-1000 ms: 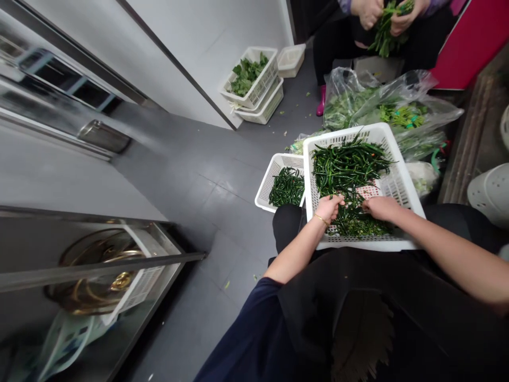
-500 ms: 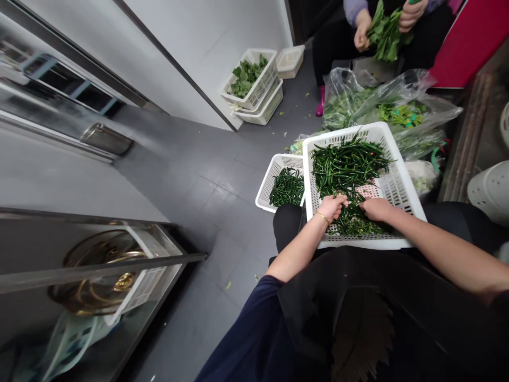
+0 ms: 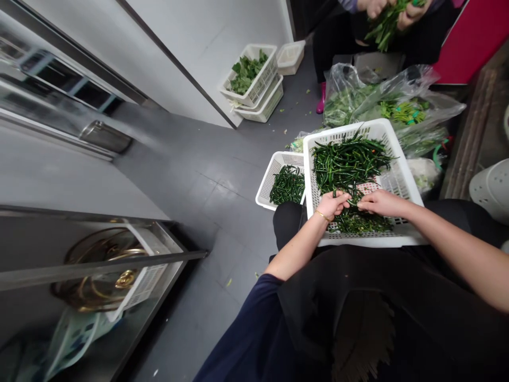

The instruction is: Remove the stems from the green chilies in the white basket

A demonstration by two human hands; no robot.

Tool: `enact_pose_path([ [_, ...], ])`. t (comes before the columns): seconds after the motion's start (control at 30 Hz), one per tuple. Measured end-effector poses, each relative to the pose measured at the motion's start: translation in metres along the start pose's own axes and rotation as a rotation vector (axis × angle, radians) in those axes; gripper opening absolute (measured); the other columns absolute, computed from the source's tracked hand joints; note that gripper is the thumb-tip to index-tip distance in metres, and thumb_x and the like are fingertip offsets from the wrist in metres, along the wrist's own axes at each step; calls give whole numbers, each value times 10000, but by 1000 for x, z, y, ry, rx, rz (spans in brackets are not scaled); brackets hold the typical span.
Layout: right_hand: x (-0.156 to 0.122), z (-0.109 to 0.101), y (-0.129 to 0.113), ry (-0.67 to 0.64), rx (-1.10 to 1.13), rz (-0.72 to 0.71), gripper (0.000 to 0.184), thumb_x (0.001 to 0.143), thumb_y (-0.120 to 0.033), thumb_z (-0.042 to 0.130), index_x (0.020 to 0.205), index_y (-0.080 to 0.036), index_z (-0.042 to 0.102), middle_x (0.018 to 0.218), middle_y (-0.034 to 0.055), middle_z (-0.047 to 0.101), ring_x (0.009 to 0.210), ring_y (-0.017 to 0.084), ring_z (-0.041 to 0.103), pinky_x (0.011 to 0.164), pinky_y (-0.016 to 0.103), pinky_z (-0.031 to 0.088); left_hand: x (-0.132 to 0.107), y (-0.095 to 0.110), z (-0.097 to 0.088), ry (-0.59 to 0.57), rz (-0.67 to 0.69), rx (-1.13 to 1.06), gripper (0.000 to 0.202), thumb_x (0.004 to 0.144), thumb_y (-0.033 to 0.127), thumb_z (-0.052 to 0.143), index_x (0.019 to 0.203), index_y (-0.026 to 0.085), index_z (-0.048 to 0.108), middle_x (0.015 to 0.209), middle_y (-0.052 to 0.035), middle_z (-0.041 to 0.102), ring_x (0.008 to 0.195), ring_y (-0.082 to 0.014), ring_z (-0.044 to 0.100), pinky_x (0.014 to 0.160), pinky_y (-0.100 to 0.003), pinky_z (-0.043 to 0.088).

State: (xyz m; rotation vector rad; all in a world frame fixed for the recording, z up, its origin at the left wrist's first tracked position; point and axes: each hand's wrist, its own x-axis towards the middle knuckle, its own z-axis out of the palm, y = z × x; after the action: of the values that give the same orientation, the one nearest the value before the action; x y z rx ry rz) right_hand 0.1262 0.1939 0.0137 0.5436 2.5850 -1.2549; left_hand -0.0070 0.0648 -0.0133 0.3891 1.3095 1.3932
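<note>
A white plastic basket (image 3: 409,175) rests on my lap, its far part heaped with green chili peppers (image 3: 350,159). Over the near part, my left hand (image 3: 334,204) is closed on a green chili pepper, fingertips pinched. Close to its right, my right hand (image 3: 376,202) pinches at the end of the same chili; the exact contact is too small to make out. Below both hands lies a pile of small green stems and bits (image 3: 360,222). Left of my knee, a smaller white basket (image 3: 264,185) on the floor also contains green chilies (image 3: 287,184).
Bagged leafy greens (image 3: 358,103) lie beyond my basket. A co-worker's hands (image 3: 409,16) hold a leafy bunch. Stacked white baskets (image 3: 260,109) stand by the wall, beside a small white tub (image 3: 290,57). A metal shelf (image 3: 175,259) is at left, a perforated white bin (image 3: 491,188) at right.
My right hand has lifted slightly from the stem pile and moved closer to my left hand, which stays nearly in place. The co-worker's hands and leafy bunch have moved up in view.
</note>
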Motion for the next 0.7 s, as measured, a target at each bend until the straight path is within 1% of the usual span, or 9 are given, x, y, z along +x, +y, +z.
enact_pose_path([
  [0.07, -3, -1, 2, -40, 106, 57, 413, 742, -575, 499, 642, -185, 595, 413, -34, 475, 381, 97, 413, 424, 234, 307, -3, 1, -2, 16, 5, -18, 276, 680, 342, 687, 746, 102, 567, 532, 3, 534, 358, 5, 268, 359, -158, 102],
  [0.17, -5, 1, -5, -27, 424, 105, 456, 715, -625, 539, 574, -195, 488, 333, -67, 342, 305, 69, 297, 349, 216, 224, -6, 5, -3, 12, 53, -98, 283, 686, 352, 679, 776, 105, 572, 553, -5, 548, 364, 8, 245, 368, -159, 95],
  [0.27, -6, 11, -26, 76, 745, 14, 459, 712, -603, 573, 553, -198, 428, 338, -78, 310, 292, 53, 255, 324, 204, 199, -5, 8, 2, -63, 50, -183, 290, 671, 350, 688, 793, 114, 571, 551, 4, 533, 368, 12, 211, 374, -157, 91],
  [0.33, -7, 17, -39, 118, 836, -65, 447, 716, -583, 585, 556, -195, 431, 347, -78, 315, 291, 50, 260, 316, 198, 206, -3, 7, 5, -144, -9, -218, 289, 634, 321, 714, 779, 123, 562, 513, 29, 481, 368, 8, 207, 375, -154, 90],
  [0.4, -7, 18, -41, 128, 842, -102, 441, 740, -585, 554, 571, -195, 436, 360, -75, 327, 296, 56, 276, 318, 200, 237, -1, 5, 6, -205, -42, -264, 280, 609, 295, 721, 743, 133, 537, 487, 45, 437, 366, -2, 235, 374, -149, 103],
  [0.47, -6, 13, -27, 60, 713, -74, 438, 760, -599, 513, 602, -192, 475, 388, -54, 383, 328, 78, 353, 355, 219, 317, 0, 5, 1, -216, -29, -321, 262, 627, 306, 689, 705, 139, 503, 522, 18, 480, 387, -26, 336, 374, -145, 163],
  [0.57, 2, 10, 8, -55, 111, 66, 344, 725, -523, 592, 692, -181, 590, 557, 27, 565, 509, 152, 546, 495, 269, 427, -2, 11, -15, -132, -14, -379, 217, 664, 306, 621, 727, 147, 488, 709, -56, 603, 569, -105, 543, 457, -180, 360],
  [0.63, 11, 18, 24, -35, -348, 120, 222, 714, -391, 635, 792, -183, 639, 770, 92, 639, 680, 214, 612, 580, 302, 450, -4, 16, -23, -75, -26, -364, 205, 653, 263, 615, 786, 156, 502, 755, -52, 615, 630, -120, 569, 523, -216, 422],
  [0.7, 21, 32, 28, -4, -600, 102, 186, 735, -281, 601, 877, -170, 647, 936, 145, 634, 769, 245, 625, 627, 326, 456, -6, 18, -26, -50, -37, -317, 221, 641, 234, 631, 815, 167, 512, 643, 2, 560, 507, -73, 489, 466, -185, 371],
])
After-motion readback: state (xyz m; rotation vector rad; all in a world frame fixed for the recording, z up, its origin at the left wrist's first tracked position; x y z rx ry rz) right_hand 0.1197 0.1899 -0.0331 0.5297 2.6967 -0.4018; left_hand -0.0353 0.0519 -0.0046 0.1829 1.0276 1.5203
